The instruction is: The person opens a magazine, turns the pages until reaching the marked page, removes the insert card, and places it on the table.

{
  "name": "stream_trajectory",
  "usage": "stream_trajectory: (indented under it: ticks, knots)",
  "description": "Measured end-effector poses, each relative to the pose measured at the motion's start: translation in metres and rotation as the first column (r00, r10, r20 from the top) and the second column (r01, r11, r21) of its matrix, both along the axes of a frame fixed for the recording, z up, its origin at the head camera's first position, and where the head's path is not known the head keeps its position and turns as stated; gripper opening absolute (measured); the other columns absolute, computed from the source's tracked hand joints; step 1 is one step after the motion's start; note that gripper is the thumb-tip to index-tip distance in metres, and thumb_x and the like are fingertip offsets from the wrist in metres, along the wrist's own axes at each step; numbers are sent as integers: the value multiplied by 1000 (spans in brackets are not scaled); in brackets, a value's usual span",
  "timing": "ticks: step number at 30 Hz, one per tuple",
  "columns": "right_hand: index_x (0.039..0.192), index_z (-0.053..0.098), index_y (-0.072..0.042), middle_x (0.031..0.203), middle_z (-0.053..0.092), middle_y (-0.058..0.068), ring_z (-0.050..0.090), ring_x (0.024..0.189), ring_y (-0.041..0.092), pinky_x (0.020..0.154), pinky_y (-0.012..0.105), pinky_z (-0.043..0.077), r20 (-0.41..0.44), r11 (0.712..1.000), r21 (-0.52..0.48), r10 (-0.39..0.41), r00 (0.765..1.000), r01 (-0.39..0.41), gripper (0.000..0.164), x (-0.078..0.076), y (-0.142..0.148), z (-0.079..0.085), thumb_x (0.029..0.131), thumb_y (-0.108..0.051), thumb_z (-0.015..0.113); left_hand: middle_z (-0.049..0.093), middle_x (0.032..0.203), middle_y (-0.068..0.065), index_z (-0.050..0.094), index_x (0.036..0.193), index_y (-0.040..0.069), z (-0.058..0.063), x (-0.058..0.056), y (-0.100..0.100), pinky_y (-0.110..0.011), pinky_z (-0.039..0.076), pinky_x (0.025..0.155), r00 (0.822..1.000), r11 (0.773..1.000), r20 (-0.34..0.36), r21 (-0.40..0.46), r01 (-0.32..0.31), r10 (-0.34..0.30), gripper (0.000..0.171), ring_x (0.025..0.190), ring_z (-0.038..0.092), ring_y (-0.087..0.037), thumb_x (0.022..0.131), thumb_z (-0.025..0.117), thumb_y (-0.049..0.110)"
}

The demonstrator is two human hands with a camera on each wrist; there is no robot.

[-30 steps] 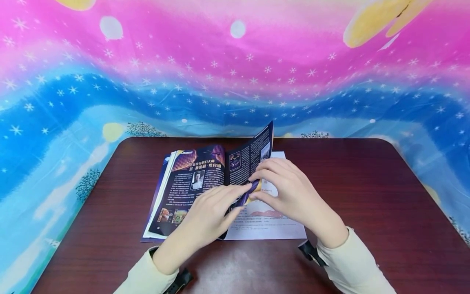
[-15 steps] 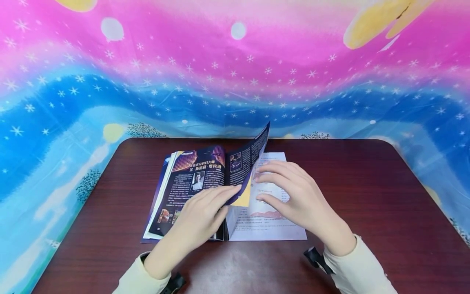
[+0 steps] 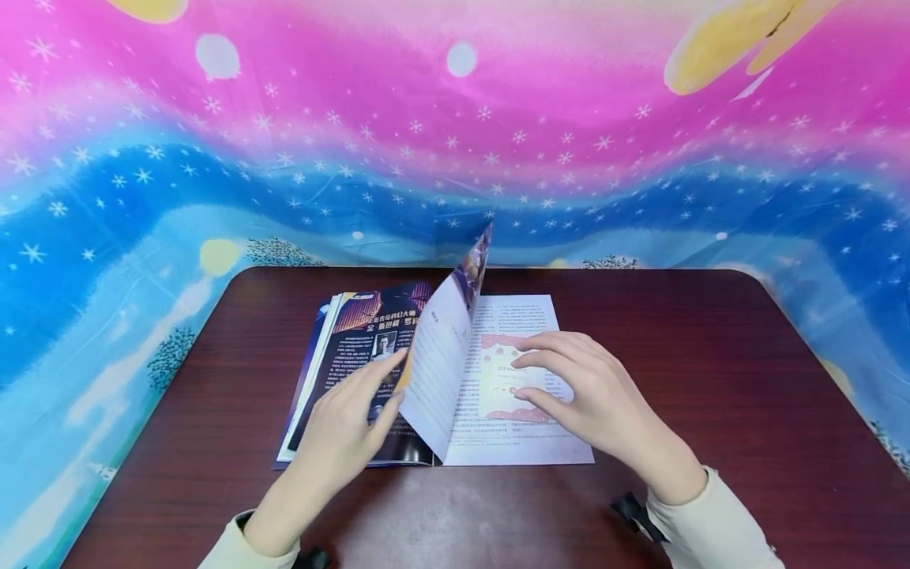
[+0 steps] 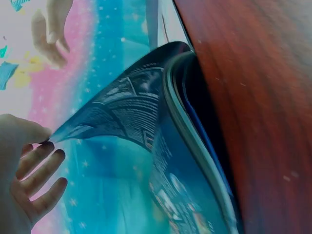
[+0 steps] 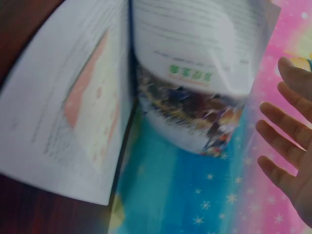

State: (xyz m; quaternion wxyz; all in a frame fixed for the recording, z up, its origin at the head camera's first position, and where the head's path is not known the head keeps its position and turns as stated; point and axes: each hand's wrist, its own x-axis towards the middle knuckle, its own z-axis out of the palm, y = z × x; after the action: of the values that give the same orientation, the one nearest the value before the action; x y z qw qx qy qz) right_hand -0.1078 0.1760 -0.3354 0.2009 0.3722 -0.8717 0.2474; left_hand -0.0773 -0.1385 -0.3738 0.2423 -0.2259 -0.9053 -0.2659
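Observation:
An open magazine [image 3: 341,379] lies on the table, dark printed pages on its left side and a white text page on its right. My left hand [image 3: 348,415] pinches the edge of a raised page [image 3: 437,379] between thumb and finger. In the left wrist view that page [image 4: 126,105] curves up from the spine to the left hand [image 4: 29,170]. A pink-edged card [image 3: 498,387] lies on the right page. Above it hovers my right hand [image 3: 590,387], fingers spread and slightly bent, holding nothing. The right wrist view shows this hand [image 5: 287,131] apart from the raised page [image 5: 195,53].
The dark reddish-brown table [image 3: 711,356] extends around the magazine. Behind it hangs a pink and blue cloth [image 3: 455,158] with snowflakes. Dark straps [image 3: 640,518] sit at the cuffs of the light sleeves [image 3: 711,525].
My left hand has moved left, swinging the page over past upright so its white back shows. My right hand has let go of the page and drawn right. The card is now uncovered.

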Motion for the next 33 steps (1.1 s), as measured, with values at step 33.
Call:
stream_trajectory:
  ticks: [33]
  knots:
    - [118,71,-13,125,65,4,60,116,25,96,48,49,332,933,356,-180,926,54,43,11,55,-65,78,-22,86,64,123,-20,44,145,3,-17,32,-64,-58,53,76,930,952,214,11,-306,297,72,100,66,-36,83,80,9]
